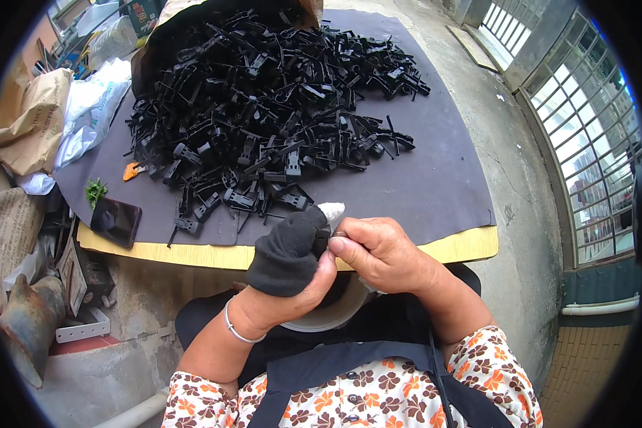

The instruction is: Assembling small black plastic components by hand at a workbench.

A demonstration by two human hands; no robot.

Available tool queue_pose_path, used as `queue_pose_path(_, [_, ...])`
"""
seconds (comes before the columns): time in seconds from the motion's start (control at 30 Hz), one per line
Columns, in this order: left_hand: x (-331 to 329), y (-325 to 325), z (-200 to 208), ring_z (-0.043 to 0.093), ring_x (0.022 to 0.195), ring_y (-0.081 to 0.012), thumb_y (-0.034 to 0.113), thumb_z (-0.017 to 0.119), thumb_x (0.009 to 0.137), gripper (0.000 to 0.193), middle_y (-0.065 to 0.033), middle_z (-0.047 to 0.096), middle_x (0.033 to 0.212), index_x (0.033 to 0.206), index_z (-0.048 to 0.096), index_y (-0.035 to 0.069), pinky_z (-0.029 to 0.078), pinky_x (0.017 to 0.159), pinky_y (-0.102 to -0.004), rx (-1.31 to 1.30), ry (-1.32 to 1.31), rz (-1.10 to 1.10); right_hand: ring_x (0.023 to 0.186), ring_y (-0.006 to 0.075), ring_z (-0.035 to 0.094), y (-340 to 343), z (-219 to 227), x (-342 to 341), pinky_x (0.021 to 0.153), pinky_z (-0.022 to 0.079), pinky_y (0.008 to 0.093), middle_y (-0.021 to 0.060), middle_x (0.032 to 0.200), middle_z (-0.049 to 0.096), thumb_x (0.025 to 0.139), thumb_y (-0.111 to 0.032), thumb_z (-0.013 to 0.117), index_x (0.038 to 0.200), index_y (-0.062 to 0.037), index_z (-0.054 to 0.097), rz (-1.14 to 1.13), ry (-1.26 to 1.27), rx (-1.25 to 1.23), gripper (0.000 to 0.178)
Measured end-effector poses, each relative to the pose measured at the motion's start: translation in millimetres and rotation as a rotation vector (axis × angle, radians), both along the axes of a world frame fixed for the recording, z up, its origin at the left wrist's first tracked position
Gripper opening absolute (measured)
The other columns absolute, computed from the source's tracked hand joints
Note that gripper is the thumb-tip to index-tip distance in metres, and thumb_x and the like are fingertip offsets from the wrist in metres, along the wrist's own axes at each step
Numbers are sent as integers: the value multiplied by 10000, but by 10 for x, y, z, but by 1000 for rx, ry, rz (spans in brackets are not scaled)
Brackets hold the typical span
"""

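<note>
A little black piece (323, 237) was pinched between the left hand (292, 258) and the right hand (379, 252), which hid most of its shape.

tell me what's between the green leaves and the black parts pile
Head view: a small orange item, perhaps a key, lies on the grey cloth between leaves and pile.

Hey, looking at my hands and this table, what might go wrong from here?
Your phone lies by the front left edge of the table, so a nudge might knock it off.
The black parts are heaped loosely, some close to your left hand, so a brush could scatter them.
Your right hand has a fingertip grip on something small, hard to make out; a slip might drop it, perhaps into the bucket below.
</note>
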State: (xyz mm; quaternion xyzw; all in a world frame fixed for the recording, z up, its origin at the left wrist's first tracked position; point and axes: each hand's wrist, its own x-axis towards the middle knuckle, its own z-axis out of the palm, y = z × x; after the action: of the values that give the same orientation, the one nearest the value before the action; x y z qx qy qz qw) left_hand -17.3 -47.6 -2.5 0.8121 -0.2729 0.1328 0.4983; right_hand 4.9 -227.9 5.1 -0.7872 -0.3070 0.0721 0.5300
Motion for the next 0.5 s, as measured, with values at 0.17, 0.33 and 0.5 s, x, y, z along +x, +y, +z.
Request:
queue_pose_path(0.17, [30,137,52,528,683,-61,79,553,903,421,-49,592,939,1297,440,-16,457,597,-210,-432,591,-164,608,288,571,-68,-15,78,569,460,367,124,692,583,834,-159,653,882,-25,608,-19,-24,-194,149])
queue_pose_path(0.33, [53,95,-17,514,635,-47,87,511,928,508,-73,591,1010,1385,310,-10,450,529,-181,-597,614,-93,577,215,545,-77,-43,129,530,432,320,64,660,574,738,-3,700,860,-44,648,-74,-357,-13,139])
queue_pose_path(0.5, [14,142,21,530,684,-63,58,486,902,479,-82,589,994,1350,335,-18,460,587,-197,-469,725,-209,508,156,457,-31,-44,120,474,361,288,29,606,501,712,0,731,854,-44,634,-64,-345,72,178])
